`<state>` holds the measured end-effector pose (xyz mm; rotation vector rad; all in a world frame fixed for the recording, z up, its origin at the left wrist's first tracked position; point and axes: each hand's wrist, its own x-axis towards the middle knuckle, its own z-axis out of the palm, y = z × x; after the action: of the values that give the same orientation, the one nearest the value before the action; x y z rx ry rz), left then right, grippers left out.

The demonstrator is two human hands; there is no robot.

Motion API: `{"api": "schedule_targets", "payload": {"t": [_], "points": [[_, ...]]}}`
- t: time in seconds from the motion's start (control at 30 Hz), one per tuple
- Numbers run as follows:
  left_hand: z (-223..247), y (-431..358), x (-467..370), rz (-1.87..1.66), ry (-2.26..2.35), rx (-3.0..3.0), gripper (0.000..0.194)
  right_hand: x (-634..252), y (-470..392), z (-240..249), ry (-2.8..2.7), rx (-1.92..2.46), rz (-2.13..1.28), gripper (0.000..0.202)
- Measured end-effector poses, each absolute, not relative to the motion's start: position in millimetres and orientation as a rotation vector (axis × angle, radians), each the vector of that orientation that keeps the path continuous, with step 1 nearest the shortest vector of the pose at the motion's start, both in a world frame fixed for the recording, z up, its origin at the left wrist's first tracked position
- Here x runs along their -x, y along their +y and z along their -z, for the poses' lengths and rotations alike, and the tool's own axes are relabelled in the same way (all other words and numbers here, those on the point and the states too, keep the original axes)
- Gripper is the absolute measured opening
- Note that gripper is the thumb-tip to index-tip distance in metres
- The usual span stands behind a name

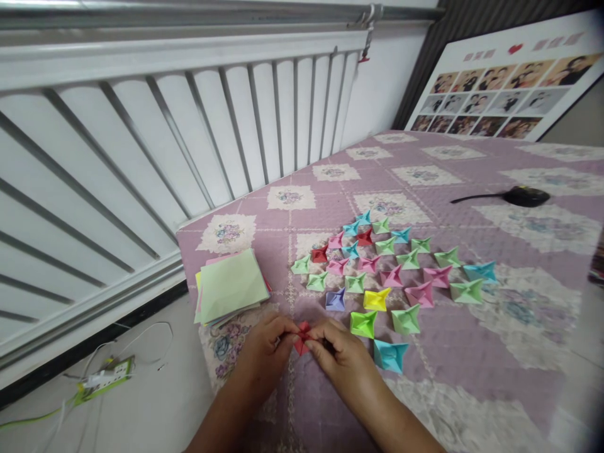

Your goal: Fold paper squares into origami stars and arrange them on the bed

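Note:
Near the front of the table, a small red folded paper piece (302,343) is pinched between both hands. My left hand (271,346) grips its left side with thumb and forefinger. On its right side, my right hand (337,349) holds it the same way. Rows of small folded paper boats (376,299) in several colours stand just beyond and to the right; a blue boat (389,356) is nearest my right hand. Beyond my left hand lies a stack of square coloured paper (233,286), pale green on top.
A purple flowered tablecloth (330,409) covers the table. Along its left edge runs a white radiator (226,119). A black object with a thin tail (526,196) lies at the right, and a photo board (504,82) leans behind. On the floor sits a power strip (104,380) with cables.

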<state>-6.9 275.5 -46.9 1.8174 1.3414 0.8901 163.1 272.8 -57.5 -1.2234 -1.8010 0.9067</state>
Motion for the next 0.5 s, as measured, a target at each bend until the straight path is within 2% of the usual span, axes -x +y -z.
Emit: {"api": "schedule_targets", "payload": {"t": [0.23,0.5], "points": [[47.5,276.0,10.2,-1.036,1.278,-1.574,0.012,-161.2,271.6,52.9,-1.569,1.232,-1.085,0.016],[48.5,274.7,13.2,-1.034,1.308,-1.302,0.009,-163.9,273.8,50.1,-1.240,1.197,-1.312,0.025]]}}
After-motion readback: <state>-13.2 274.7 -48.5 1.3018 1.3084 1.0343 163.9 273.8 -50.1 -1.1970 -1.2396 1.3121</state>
